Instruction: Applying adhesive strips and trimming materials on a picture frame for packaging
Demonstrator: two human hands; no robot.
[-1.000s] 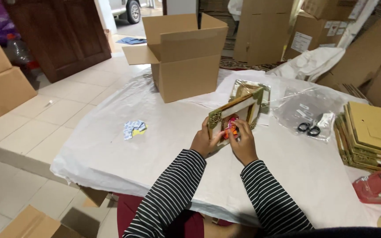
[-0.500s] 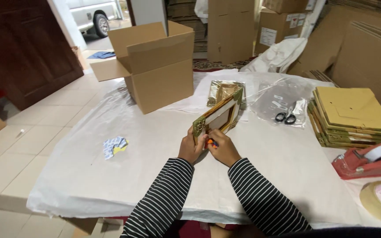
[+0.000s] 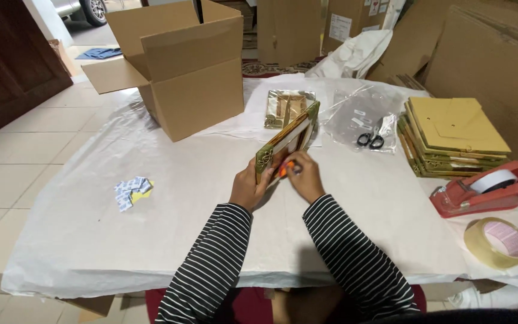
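Note:
A gold ornate picture frame (image 3: 289, 139) stands on edge on the white-covered table (image 3: 151, 228), tilted away from me. My left hand (image 3: 248, 187) grips its lower left corner. My right hand (image 3: 304, 175) is closed on a small orange tool (image 3: 285, 168) pressed against the frame's back near the bottom. Both sleeves are black-and-white striped.
An open cardboard box (image 3: 181, 66) stands at the back left. Another frame in clear wrap (image 3: 288, 108), scissors (image 3: 370, 140) on plastic sheet, a stack of frames (image 3: 454, 135), a red tape dispenser (image 3: 487, 187), a tape roll (image 3: 500, 241) and small packets (image 3: 132, 189) lie around.
The view has shifted left and down, bringing the tape dispenser and roll further in. My hands stay on the frame, which stands a little more upright.

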